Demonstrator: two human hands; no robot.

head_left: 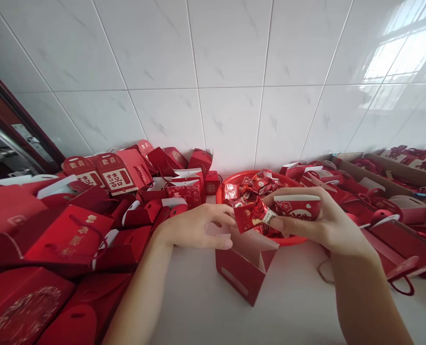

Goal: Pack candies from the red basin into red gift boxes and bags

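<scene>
An open red box (240,268) stands on the white surface in front of a red basket (220,191) of wrapped candies. My left hand (198,225) is over the box's left rim, fingers apart, its fingertips close to a red candy packet (247,218). My right hand (317,227) is above the basket's right part. It holds a red-and-white packet (297,206) with a flower print, and its thumb is at the end of the red candy packet. The palm side of the right hand is partly hidden.
Many red gift boxes (69,235) crowd the left side. More red boxes (399,239) lie at the right, beside cardboard trays (364,177). A white tiled wall (230,115) rises behind, and a door with a metal handle (8,143) is far left.
</scene>
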